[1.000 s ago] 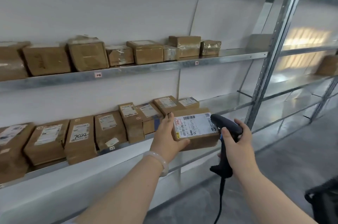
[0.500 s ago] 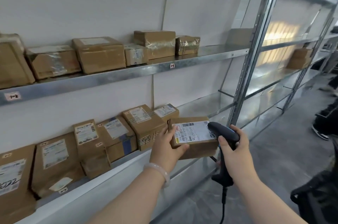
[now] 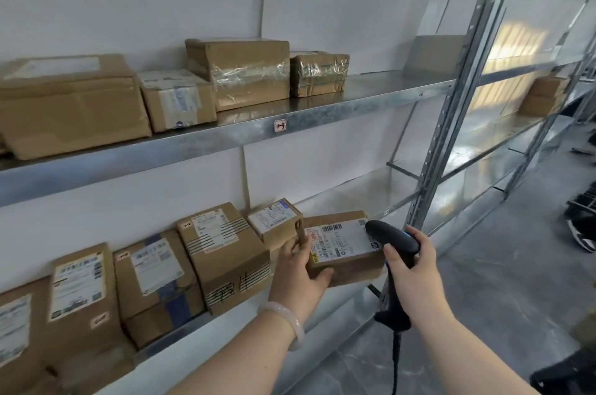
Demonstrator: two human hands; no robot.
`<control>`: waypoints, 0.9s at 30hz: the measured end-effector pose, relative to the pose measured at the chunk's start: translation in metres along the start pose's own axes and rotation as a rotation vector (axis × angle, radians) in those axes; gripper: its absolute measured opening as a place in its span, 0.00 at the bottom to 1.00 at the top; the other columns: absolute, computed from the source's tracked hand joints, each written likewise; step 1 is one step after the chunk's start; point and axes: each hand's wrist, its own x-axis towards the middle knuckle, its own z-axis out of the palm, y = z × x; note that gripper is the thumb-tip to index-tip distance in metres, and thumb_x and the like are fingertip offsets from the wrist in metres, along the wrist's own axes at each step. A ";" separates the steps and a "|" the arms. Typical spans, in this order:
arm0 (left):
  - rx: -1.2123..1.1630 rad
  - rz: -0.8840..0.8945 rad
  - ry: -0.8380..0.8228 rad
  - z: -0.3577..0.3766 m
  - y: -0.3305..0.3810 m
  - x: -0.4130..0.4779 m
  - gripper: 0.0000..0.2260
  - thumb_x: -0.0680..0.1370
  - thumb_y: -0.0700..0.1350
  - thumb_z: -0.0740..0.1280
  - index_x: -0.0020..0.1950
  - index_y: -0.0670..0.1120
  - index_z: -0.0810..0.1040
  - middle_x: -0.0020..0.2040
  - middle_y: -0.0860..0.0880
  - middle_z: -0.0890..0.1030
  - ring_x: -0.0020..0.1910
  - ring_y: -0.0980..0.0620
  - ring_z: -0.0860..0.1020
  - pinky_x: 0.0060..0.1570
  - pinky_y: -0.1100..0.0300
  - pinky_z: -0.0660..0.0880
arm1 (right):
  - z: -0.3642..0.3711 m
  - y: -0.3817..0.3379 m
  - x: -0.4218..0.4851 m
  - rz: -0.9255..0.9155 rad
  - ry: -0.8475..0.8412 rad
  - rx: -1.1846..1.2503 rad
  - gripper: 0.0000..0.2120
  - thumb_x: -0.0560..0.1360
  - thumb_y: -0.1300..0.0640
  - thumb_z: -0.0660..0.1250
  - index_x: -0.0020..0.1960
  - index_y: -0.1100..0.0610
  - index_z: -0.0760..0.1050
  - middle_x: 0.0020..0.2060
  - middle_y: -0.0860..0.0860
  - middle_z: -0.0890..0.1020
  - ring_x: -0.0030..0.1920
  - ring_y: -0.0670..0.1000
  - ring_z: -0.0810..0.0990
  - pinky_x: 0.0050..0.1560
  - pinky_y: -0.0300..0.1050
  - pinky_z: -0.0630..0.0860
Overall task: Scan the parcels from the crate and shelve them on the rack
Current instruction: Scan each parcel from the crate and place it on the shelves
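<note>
While the left hand [image 3: 298, 269] grips its left end, thumb on the near face and fingers curled round the far side, the parcel [image 3: 342, 249] lies label-up at the front edge of the lower shelf [image 3: 361, 191] of the rack [image 3: 451, 123]. Whether its base rests on the metal or is carried just above it cannot be told. A white shipping label [image 3: 338, 241] with a barcode covers most of its top.

The right hand [image 3: 411, 269] is wrapped round the handle of a black scanner [image 3: 392, 238], whose head sits over the label's right edge. A dark cable [image 3: 395, 362] hangs from the handle's base. A pale bracelet [image 3: 287, 320] circles the left wrist.

Just left of the parcel stands a small labelled box [image 3: 274, 223], then a larger striped box [image 3: 225, 256], and further labelled boxes run along the shelf toward its left end.

On the upper shelf [image 3: 380, 88], four brown boxes stand in a row over its left part, the two rightmost wrapped in shiny clear tape. A small tag [image 3: 280, 125] is stuck to that shelf's front lip. Beyond the upright, another brown box [image 3: 545, 98] sits on a shelf of the next bay.
</note>
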 end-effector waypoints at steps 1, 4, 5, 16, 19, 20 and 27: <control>0.010 -0.012 -0.004 0.007 -0.002 0.012 0.35 0.78 0.53 0.70 0.81 0.53 0.58 0.76 0.53 0.59 0.76 0.53 0.58 0.73 0.64 0.55 | 0.002 0.005 0.016 0.015 -0.013 -0.002 0.20 0.78 0.50 0.68 0.63 0.35 0.65 0.51 0.46 0.79 0.28 0.43 0.81 0.25 0.33 0.72; 0.018 -0.077 -0.006 0.030 -0.005 0.053 0.36 0.77 0.55 0.70 0.81 0.54 0.57 0.76 0.54 0.60 0.75 0.53 0.59 0.69 0.68 0.52 | 0.008 0.017 0.069 0.043 -0.060 -0.004 0.20 0.77 0.50 0.69 0.63 0.34 0.65 0.52 0.49 0.79 0.28 0.51 0.82 0.28 0.43 0.78; 0.002 -0.107 -0.012 0.039 -0.005 0.066 0.37 0.77 0.55 0.70 0.81 0.54 0.55 0.76 0.54 0.59 0.76 0.53 0.60 0.71 0.67 0.53 | 0.011 0.022 0.087 0.051 -0.077 -0.002 0.20 0.77 0.50 0.69 0.62 0.34 0.65 0.53 0.49 0.79 0.29 0.54 0.82 0.29 0.46 0.79; -0.103 -0.326 0.026 0.099 -0.019 0.169 0.41 0.77 0.51 0.73 0.82 0.50 0.52 0.81 0.54 0.53 0.79 0.52 0.54 0.78 0.50 0.57 | 0.052 0.063 0.233 0.123 -0.290 -0.079 0.20 0.78 0.50 0.68 0.64 0.36 0.64 0.50 0.47 0.78 0.34 0.58 0.82 0.35 0.54 0.82; -0.116 -0.382 0.073 0.106 -0.026 0.180 0.41 0.77 0.50 0.72 0.82 0.49 0.51 0.80 0.55 0.51 0.80 0.52 0.53 0.78 0.50 0.56 | 0.066 0.074 0.251 0.133 -0.352 -0.094 0.21 0.78 0.49 0.68 0.65 0.35 0.64 0.49 0.46 0.79 0.31 0.56 0.82 0.30 0.46 0.78; -0.111 -0.398 0.090 0.108 -0.028 0.183 0.41 0.77 0.50 0.72 0.82 0.48 0.50 0.80 0.56 0.50 0.80 0.53 0.51 0.78 0.51 0.55 | 0.071 0.077 0.255 0.134 -0.376 -0.091 0.20 0.78 0.49 0.68 0.65 0.35 0.64 0.49 0.45 0.79 0.30 0.55 0.82 0.29 0.45 0.77; 0.062 -0.427 0.141 0.110 -0.041 0.191 0.42 0.78 0.54 0.70 0.82 0.48 0.46 0.81 0.55 0.41 0.80 0.52 0.44 0.78 0.56 0.46 | 0.098 0.088 0.275 0.107 -0.536 -0.058 0.20 0.79 0.52 0.67 0.64 0.35 0.63 0.49 0.46 0.79 0.30 0.54 0.80 0.35 0.53 0.82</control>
